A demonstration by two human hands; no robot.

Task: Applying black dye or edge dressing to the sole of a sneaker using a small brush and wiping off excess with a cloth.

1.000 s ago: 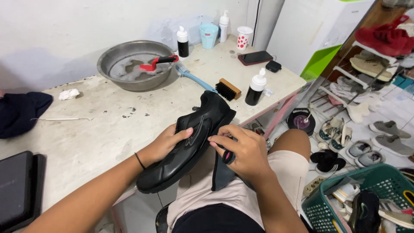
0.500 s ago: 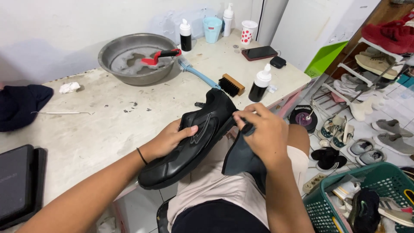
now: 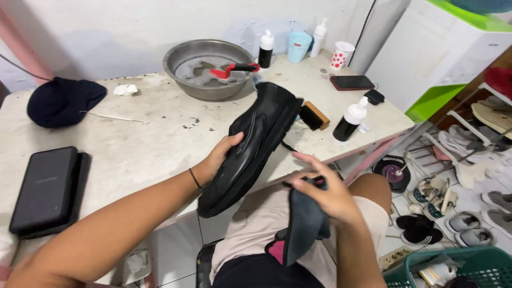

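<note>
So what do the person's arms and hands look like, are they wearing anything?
Both arms are bare, with no sleeves and no gloves. The left hand has a thin dark band around its wrist. The right hand wears nothing that shows: no ring, watch or bracelet.

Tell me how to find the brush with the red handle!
Look at the long pale table by the wall. At its far edge sits a round metal basin; the red-handled brush lies inside it. The other brush, the wooden brush, lies flat on the table.

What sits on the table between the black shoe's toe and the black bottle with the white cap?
A wooden brush lies between the black shoe and the bottle, seen from the head view.
</note>
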